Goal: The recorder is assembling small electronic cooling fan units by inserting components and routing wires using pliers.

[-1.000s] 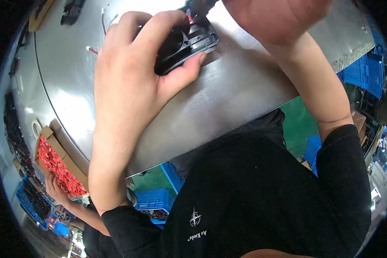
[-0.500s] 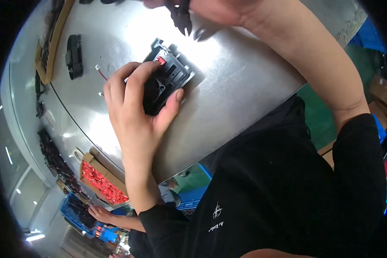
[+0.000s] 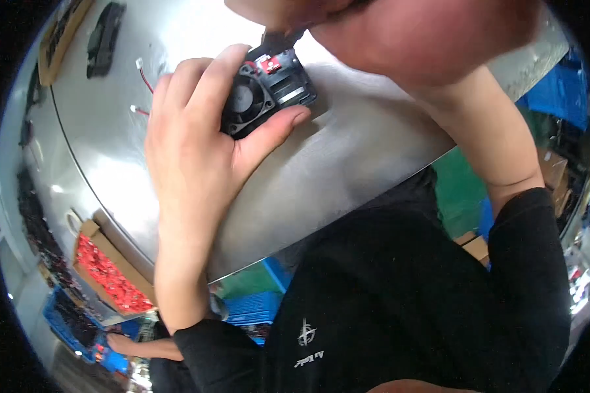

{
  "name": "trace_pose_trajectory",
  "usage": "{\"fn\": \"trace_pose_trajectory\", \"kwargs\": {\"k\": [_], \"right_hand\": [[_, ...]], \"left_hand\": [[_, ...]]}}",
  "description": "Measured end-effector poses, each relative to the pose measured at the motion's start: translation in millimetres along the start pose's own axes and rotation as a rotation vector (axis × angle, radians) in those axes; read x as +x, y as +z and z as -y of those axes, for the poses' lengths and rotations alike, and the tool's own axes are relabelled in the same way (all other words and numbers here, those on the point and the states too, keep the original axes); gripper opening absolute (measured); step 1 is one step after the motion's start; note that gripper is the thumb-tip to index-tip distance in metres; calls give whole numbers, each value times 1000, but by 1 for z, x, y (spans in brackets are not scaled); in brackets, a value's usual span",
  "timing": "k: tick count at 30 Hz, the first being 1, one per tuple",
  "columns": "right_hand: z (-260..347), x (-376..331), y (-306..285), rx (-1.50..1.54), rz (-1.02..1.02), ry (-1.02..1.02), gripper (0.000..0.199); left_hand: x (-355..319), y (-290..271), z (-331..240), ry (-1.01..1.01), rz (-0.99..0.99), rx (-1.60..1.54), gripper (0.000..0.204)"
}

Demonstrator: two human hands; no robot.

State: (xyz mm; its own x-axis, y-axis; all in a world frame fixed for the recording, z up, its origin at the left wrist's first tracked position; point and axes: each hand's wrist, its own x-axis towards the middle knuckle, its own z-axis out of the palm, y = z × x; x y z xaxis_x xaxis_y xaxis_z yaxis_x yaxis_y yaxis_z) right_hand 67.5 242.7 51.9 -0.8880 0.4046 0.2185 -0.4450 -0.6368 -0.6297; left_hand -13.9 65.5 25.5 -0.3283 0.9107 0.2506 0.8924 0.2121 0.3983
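My left hand (image 3: 190, 144) is closed around a black plastic housing (image 3: 298, 77) on the metal table. Its thumb lies along the near edge and its fingers along the far left side. Within the housing sit a small black fan (image 3: 244, 98) and a red rectangular part (image 3: 269, 63). My right hand (image 3: 432, 39), large and blurred, is over the far end of the housing. Its fingers are bent around a dark piece (image 3: 280, 42) that meets the housing there; its kind is hidden. Two thin red wires with white connectors (image 3: 139, 63) stick out left of my left hand.
A separate black plastic part (image 3: 105, 40) lies at the far left of the metal table (image 3: 334, 164). A cardboard box of small red parts (image 3: 115, 278) stands at the lower left. Beyond it are a blue crate (image 3: 72, 321) and another person's hand (image 3: 121, 344).
My right hand has come down and closer to the housing, bringing the dark piece to its far end. The fan, formerly mostly covered by my left fingers, now shows.
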Motion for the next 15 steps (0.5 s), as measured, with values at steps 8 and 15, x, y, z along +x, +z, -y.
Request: {"fn": "trace_pose_trajectory", "kwargs": {"k": [8,15], "right_hand": [[-7,-6,8,-178,127,41,82],[-7,7,20,-422,204,-35,74]], "left_hand": [[-3,-5,13,6,-28,26,63],[-6,0,14,26,-101,-13,63]]}}
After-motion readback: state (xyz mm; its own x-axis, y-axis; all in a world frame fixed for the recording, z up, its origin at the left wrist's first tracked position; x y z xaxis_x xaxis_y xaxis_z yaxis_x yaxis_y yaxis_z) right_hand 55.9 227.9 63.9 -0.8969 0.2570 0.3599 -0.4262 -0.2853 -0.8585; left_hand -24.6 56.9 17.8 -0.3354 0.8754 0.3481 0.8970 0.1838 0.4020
